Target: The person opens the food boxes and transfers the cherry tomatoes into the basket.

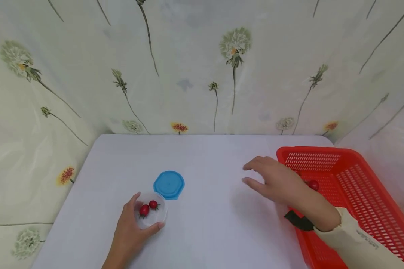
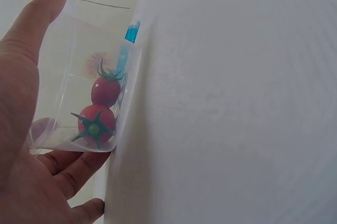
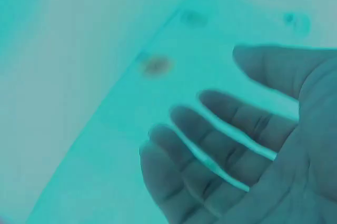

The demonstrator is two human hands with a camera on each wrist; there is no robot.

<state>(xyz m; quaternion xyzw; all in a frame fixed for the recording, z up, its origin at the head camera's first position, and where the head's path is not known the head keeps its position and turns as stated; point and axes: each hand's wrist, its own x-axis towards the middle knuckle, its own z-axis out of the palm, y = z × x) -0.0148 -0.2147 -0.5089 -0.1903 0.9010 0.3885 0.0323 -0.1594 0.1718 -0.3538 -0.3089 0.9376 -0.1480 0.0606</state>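
My left hand [image 1: 129, 229] holds a clear plastic container [image 1: 159, 216] on the table, thumb on one side and fingers round the other. Two red cherry tomatoes [image 2: 106, 91] with green stems lie inside it, touching each other in the left wrist view. Just behind the container lies a blue lid [image 1: 169, 184], flat on the table. My right hand [image 1: 272, 177] hovers beside the left rim of a red basket [image 1: 357, 175], fingers spread and nothing between them. The right wrist view, tinted blue-green, shows the same hand [image 3: 253, 145] with its palm bare.
Inside the basket at least one red tomato [image 1: 313, 185] shows, partly behind my right wrist. The basket takes up the right side of the white table [image 1: 208, 224]. Flower-patterned cloth [image 1: 188, 56] hangs behind the table and at its sides.
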